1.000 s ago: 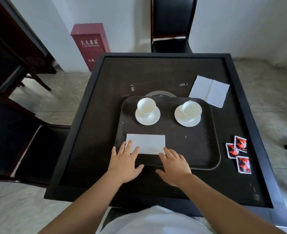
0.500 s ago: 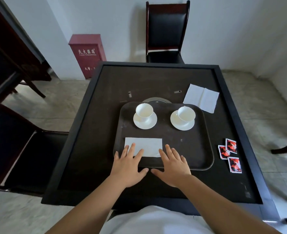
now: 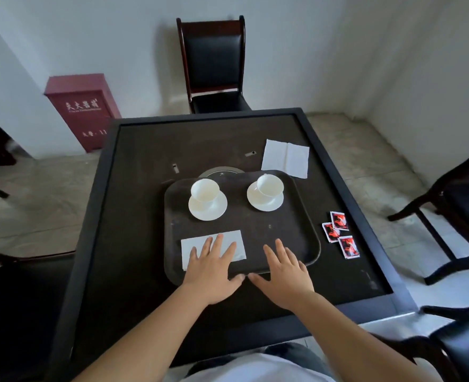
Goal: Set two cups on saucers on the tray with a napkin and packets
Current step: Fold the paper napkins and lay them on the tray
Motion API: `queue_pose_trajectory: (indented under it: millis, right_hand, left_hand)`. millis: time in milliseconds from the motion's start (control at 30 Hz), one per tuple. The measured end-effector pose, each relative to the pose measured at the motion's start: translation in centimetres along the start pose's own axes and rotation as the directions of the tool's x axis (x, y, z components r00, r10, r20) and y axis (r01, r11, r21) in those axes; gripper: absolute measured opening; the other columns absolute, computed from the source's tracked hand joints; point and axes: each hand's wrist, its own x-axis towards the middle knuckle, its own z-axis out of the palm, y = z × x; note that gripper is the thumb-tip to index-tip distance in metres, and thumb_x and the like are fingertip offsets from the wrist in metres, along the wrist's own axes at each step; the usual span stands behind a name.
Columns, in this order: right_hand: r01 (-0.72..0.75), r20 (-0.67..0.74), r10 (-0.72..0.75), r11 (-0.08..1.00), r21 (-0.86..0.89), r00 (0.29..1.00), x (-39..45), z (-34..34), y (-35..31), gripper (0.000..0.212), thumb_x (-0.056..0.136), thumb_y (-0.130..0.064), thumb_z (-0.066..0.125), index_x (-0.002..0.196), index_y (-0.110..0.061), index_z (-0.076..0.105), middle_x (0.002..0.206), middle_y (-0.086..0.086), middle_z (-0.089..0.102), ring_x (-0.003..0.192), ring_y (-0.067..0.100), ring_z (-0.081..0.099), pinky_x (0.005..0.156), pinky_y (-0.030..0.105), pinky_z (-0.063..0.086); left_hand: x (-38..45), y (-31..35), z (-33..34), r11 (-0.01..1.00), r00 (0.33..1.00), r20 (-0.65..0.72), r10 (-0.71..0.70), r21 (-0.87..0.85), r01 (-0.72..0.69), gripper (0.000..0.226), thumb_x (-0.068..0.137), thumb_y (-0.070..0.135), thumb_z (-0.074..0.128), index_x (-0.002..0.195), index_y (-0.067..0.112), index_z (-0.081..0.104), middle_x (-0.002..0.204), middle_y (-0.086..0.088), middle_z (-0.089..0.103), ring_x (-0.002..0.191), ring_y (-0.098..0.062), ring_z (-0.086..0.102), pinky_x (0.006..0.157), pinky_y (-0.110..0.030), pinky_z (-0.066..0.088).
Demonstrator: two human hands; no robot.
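Note:
A dark tray (image 3: 305, 216) lies on the black table (image 3: 134, 216). Two white cups stand on white saucers at its far side: the left cup (image 3: 204, 190) on its saucer (image 3: 208, 209), the right cup (image 3: 269, 184) on its saucer (image 3: 265, 201). A folded white napkin (image 3: 194, 248) lies at the tray's near left. My left hand (image 3: 212, 268) lies flat, fingers straight over the napkin's near part. My right hand (image 3: 285, 268) rests flat on the tray's near edge, holding nothing. Three red packets (image 3: 340, 234) lie on the table right of the tray.
A second, unfolded napkin (image 3: 285, 158) lies on the table beyond the tray's far right corner. A round metal disc (image 3: 222, 170) peeks out behind the tray. Chairs stand at the far side (image 3: 214, 64), left (image 3: 21, 299) and right (image 3: 459, 205). A red cabinet (image 3: 81, 111) stands by the wall.
The view has tilted up and shifted, so the table looks further off. Both hands stay flat at the tray's near edge, the left now further onto the napkin.

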Motion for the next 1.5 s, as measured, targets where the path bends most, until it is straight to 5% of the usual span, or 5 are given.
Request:
queue_pose_trajectory:
  millis: [667, 1300, 1500]
  right_hand:
    - [0.044, -0.125, -0.033, 0.995, 0.085, 0.992, 9.8, -8.3, 10.8, 0.09, 0.08, -0.084, 0.029, 0.152, -0.034, 0.01, 0.164, -0.002, 0.0, 0.149, 0.024, 0.009, 0.114, 0.05, 0.023]
    - [0.072, -0.056, -0.068, 0.994, 0.078, 0.996, 28.9, -11.4, 15.3, 0.079, 0.087, -0.074, 0.032, 0.15, -0.028, 0.02, 0.163, 0.004, 0.009, 0.147, 0.029, 0.015, 0.112, 0.051, 0.025]
    - [0.008, -0.128, 0.005, 0.995, 0.104, 0.992, 35.5, -11.0, 16.0, 0.065, 0.093, -0.064, 0.039, 0.144, -0.025, 0.032, 0.152, 0.005, 0.034, 0.138, 0.03, 0.03, 0.107, 0.047, 0.033]
  left_hand:
    - [11.5, 9.5, -7.9, 1.0, 0.967, -0.254, -0.007, 0.001, 0.008, 0.08, 0.082, 0.077, 0.026, 0.15, 0.037, 0.017, 0.164, -0.004, 0.011, 0.149, -0.032, 0.01, 0.115, -0.057, 0.017]
    - [32.5, 10.1, -11.0, 0.996, 0.996, -0.021, 0.092, -0.011, -0.092, 0.068, 0.091, 0.065, 0.037, 0.15, 0.034, 0.023, 0.164, -0.004, 0.01, 0.149, -0.03, 0.002, 0.117, -0.055, 0.013]
    - [40.7, 7.8, -10.3, 0.978, 0.977, 0.03, 0.21, -0.02, -0.21, 0.058, 0.096, 0.057, 0.039, 0.147, 0.032, 0.03, 0.162, -0.006, 0.016, 0.149, -0.029, 0.007, 0.117, -0.053, 0.013]
